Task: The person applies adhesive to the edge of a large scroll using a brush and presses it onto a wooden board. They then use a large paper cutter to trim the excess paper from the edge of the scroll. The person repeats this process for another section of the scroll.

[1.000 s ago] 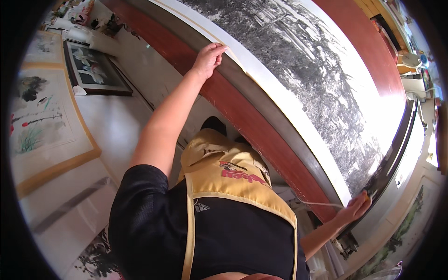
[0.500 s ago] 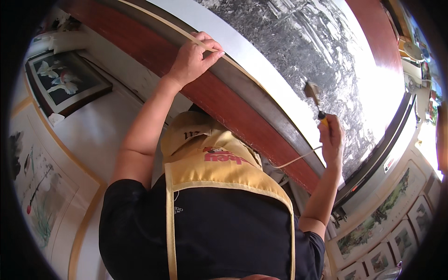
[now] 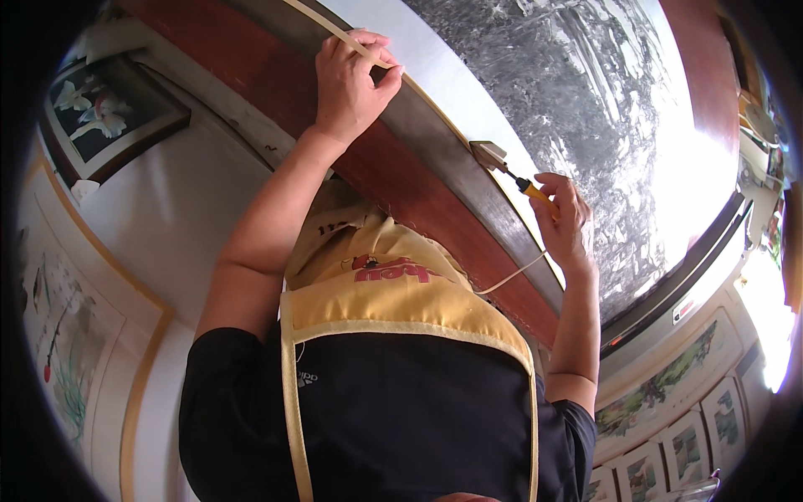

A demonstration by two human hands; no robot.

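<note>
My left hand (image 3: 355,96) pinches a thin cream strip (image 3: 316,18) between thumb and fingers. Part of the strip lies along the near edge of a black-and-white ink painting (image 3: 569,92) with a white border, while its free length rises past my knuckles to the upper left. My right hand (image 3: 570,224) grips the yellow handle of a small iron (image 3: 488,156) with a flat metal head. That head rests at or just above the strip's line on the painting's edge; whether it touches cannot be told. A pale cord (image 3: 510,274) runs from near my right hand toward my apron.
The painting lies over a dark grey band (image 3: 435,138) on a red-brown table (image 3: 393,171). A framed flower picture (image 3: 100,117) and a bird painting (image 3: 71,335) are at the left. Several framed pictures (image 3: 686,452) stand at the lower right, near a dark bar (image 3: 669,280).
My right hand has brought the iron left and nearer, from over the painting to its bordered edge. My left hand, still pinching the strip, has shifted slightly up in view.
</note>
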